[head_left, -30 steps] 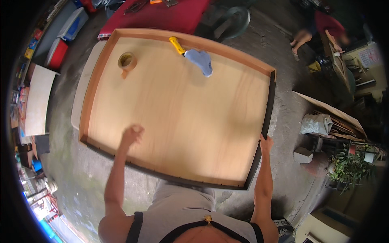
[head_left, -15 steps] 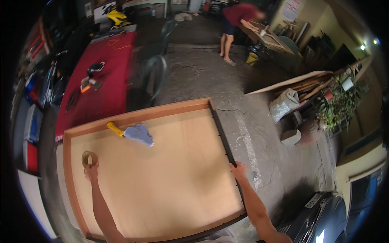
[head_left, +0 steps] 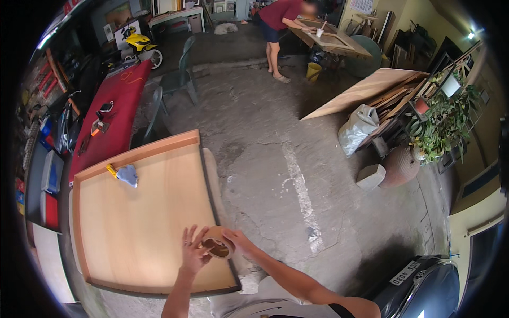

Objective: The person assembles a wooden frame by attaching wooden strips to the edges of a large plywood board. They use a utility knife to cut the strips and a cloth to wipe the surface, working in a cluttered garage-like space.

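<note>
A roll of brown tape (head_left: 225, 251) is held up over the near right corner of a shallow wooden tray-like panel (head_left: 154, 212). My right hand (head_left: 239, 243) grips the roll at its right side. On the roll's left is my left hand (head_left: 195, 251), fingers spread, with a fingertip at the roll's hole. Raised wooden sides run along the panel's far and left edges, and a dark strip borders its right and near edges. A yellow-handled item (head_left: 111, 170) lies inside near the far left corner, against a crumpled blue-grey piece (head_left: 127, 175).
A red-covered table (head_left: 114, 106) with small tools stands at far left, near green chairs (head_left: 183, 69). To the right are a pale sack (head_left: 359, 130), leaning plywood (head_left: 366, 91), plants (head_left: 445, 127) and a dark vehicle (head_left: 424, 286). Another person (head_left: 277, 24) bends over a wooden frame.
My right hand has left the panel's right edge and now grips the tape roll. My left hand has brought the roll rightward and spread its fingers. The view has shifted right.
</note>
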The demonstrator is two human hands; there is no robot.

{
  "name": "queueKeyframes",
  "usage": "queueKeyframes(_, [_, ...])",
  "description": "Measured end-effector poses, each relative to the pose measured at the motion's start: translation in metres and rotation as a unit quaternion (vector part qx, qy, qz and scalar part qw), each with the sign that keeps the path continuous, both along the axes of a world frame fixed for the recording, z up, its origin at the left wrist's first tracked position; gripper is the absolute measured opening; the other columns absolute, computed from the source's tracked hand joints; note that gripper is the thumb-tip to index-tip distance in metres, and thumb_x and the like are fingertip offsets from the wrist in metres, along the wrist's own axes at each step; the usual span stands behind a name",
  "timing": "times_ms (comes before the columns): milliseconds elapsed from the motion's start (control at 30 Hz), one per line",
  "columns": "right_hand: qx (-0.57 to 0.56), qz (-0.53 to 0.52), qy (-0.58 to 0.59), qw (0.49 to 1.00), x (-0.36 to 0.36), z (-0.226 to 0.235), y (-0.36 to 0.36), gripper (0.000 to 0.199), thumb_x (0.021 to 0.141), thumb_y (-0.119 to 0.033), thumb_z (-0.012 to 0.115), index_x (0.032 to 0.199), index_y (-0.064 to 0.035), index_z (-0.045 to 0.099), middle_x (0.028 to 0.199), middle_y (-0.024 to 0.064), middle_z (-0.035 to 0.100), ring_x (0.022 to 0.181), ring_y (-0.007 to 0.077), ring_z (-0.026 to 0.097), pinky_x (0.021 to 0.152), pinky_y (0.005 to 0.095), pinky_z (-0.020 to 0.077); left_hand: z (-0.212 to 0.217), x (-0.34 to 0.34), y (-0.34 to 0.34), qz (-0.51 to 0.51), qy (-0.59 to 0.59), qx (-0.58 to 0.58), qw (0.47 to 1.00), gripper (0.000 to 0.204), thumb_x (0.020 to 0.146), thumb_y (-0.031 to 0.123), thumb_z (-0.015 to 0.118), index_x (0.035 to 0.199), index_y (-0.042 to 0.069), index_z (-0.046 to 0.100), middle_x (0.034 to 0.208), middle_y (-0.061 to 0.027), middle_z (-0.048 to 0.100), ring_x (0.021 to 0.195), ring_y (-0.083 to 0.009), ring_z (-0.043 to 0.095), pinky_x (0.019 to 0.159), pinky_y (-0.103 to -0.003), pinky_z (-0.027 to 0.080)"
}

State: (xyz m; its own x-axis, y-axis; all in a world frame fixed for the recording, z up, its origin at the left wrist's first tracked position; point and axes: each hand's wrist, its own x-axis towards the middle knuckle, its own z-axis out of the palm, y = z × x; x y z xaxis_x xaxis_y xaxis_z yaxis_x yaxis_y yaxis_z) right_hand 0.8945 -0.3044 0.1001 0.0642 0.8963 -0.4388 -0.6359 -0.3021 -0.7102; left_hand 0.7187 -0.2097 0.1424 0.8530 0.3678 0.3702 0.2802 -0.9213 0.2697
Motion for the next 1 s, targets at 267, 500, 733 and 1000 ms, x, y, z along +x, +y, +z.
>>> queueKeyframes(267, [0.069, 0.124, -0.091, 0.986, 0.142, 0.058, -0.142, 0.040, 0.090, -0.035, 0.060, 0.109, -0.0006, 0.062, 0.096, 0.0033, 0.063, 0.086, 0.0108, 0.057, 0.076, 0.0250, 0.0445, 0.046, 0.106, -0.113, -0.045, -0.070, -0.400, 0.913, 0.052, 0.059, 0.005, 0.068, 0.109, 0.016, 0.063, 0.143, -0.0111, 0.035, 0.134, -0.0331, 0.028, 0.108, -0.046, 0.025])
queueKeyframes(500, [0.223, 0.172, -0.248, 0.927, 0.188, 0.094, -0.142, 0.029, 0.087, -0.029, 0.065, 0.097, -0.0018, 0.064, 0.092, 0.0037, 0.059, 0.076, 0.0108, 0.052, 0.065, 0.0257, 0.0420, 0.018, 0.146, -0.109, 0.139, -0.158, -0.836, 0.507, 0.041, 0.089, 0.028, 0.061, 0.121, 0.005, 0.051, 0.118, -0.0060, 0.055, 0.108, -0.0163, 0.053, 0.092, -0.034, 0.042])
queueKeyframes(733, [0.204, 0.186, -0.363, 0.890, 0.253, 0.080, -0.088, 0.029, 0.085, -0.030, 0.067, 0.094, -0.0029, 0.062, 0.083, 0.0054, 0.057, 0.077, 0.0158, 0.053, 0.064, 0.0293, 0.0416, 0.018, 0.235, -0.063, 0.217, -0.199, -0.829, 0.474, 0.026, 0.084, 0.019, 0.067, 0.103, 0.002, 0.063, 0.093, -0.0030, 0.064, 0.084, -0.0142, 0.059, 0.075, -0.030, 0.046])
queueKeyframes(1000, [0.186, 0.243, -0.434, 0.847, 0.334, 0.101, 0.010, 0.039, 0.081, -0.039, 0.069, 0.103, -0.0067, 0.062, 0.085, 0.0065, 0.063, 0.100, 0.0209, 0.056, 0.109, 0.0484, 0.0180, 0.021, 0.318, 0.048, 0.262, -0.245, -0.448, 0.819, 0.010, 0.073, 0.006, 0.075, 0.076, -0.001, 0.069, 0.069, -0.0040, 0.061, 0.065, -0.0142, 0.057, 0.056, -0.024, 0.042])
